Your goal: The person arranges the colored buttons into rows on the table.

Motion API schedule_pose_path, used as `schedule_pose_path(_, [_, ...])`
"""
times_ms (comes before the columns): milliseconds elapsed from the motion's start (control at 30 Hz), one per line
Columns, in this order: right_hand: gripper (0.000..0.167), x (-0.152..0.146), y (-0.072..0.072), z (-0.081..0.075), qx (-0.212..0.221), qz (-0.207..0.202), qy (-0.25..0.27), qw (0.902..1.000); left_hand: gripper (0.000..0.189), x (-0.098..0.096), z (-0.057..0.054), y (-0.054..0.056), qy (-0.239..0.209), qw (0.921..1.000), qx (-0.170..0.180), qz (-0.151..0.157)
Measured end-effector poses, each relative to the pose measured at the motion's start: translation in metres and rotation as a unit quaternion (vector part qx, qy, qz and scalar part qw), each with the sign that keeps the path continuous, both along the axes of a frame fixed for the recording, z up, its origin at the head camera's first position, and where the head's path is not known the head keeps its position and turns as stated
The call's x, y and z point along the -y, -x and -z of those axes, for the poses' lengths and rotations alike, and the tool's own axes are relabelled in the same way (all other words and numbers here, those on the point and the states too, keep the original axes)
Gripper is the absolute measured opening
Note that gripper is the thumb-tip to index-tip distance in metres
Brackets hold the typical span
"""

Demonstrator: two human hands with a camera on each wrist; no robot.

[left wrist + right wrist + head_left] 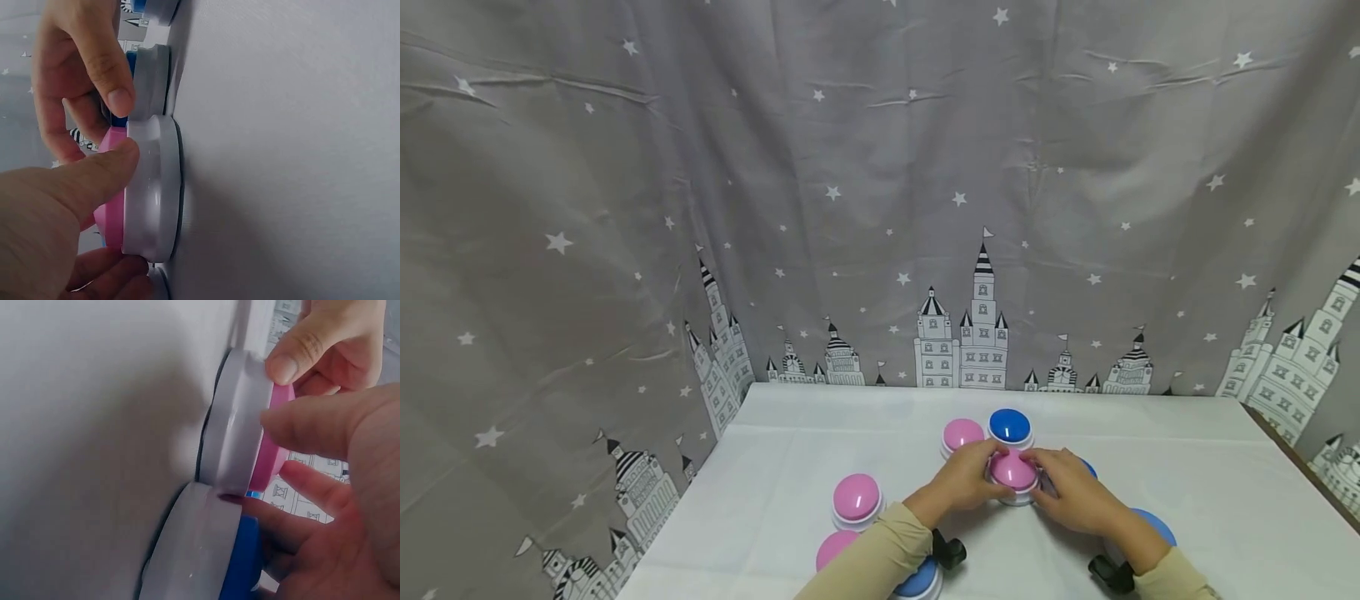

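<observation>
Both hands hold one pink push button [1013, 472] with a white base, near the middle of the white tabletop. My left hand [964, 477] grips its left side, and in the left wrist view the thumb lies along the top of the white base [152, 187]. From the right, my right hand [1070, 490] holds the same button between thumb and fingers. Just behind it sits a blue push button [1010, 426]. At that one's left is another pink button [962, 434], partly covered by the left hand. A further blue button [1087, 469] peeks out behind the right hand.
Two pink buttons [856, 497] [835, 548] and a blue button [917, 578] stand at the front left, some partly under the left sleeve. Another blue button [1154, 525] is partly behind the right wrist. A grey castle-print curtain [865, 208] hangs behind the white tabletop [760, 467].
</observation>
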State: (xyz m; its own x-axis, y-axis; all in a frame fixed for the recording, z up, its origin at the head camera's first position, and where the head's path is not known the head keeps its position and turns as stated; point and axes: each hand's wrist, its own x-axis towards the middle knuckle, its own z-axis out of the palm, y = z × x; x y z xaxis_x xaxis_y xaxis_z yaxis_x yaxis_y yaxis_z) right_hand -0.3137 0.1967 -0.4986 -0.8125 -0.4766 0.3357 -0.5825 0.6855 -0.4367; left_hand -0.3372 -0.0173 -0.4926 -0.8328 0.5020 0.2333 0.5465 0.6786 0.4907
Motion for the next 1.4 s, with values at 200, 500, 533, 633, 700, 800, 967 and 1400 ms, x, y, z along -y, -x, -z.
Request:
schedule_pose_path(200, [0.050, 0.004, -0.005, -0.010, 0.042, -0.007, 0.026, 0.9988, 0.053, 0.008, -0.007, -0.002, -0.014, 0.9998, 0.010, 0.008])
schedule_pose_path(500, [0.050, 0.014, -0.013, -0.024, 0.059, -0.073, 0.076, 0.9927, 0.051, 0.036, -0.033, -0.009, -0.035, 0.9989, 0.010, 0.031])
schedule_pose_path(533, [0.050, 0.016, -0.014, -0.025, 0.060, -0.080, 0.082, 0.9917, 0.051, 0.039, -0.036, -0.010, -0.032, 0.9988, 0.008, 0.035])
schedule_pose_path(633, [0.051, 0.024, -0.015, -0.027, 0.048, -0.100, 0.092, 0.9895, 0.050, 0.051, -0.041, -0.013, -0.023, 0.9988, 0.004, 0.044])
schedule_pose_path(700, [0.051, 0.031, -0.016, -0.028, 0.045, -0.108, 0.092, 0.9888, 0.051, 0.060, -0.044, -0.016, -0.019, 0.9988, 0.003, 0.044])
schedule_pose_path(800, [0.051, 0.042, -0.017, -0.028, 0.040, -0.118, 0.088, 0.9883, 0.054, 0.073, -0.048, -0.022, -0.017, 0.9990, 0.012, 0.040])
schedule_pose_path(967, [0.052, 0.061, -0.020, -0.028, 0.062, -0.133, 0.086, 0.9854, 0.056, 0.097, -0.050, -0.030, -0.018, 0.9991, 0.030, 0.024])
schedule_pose_path(1400, [0.053, 0.100, -0.025, -0.014, 0.129, -0.185, 0.076, 0.9713, 0.052, 0.143, -0.034, -0.042, 0.007, 0.9986, 0.052, 0.006])
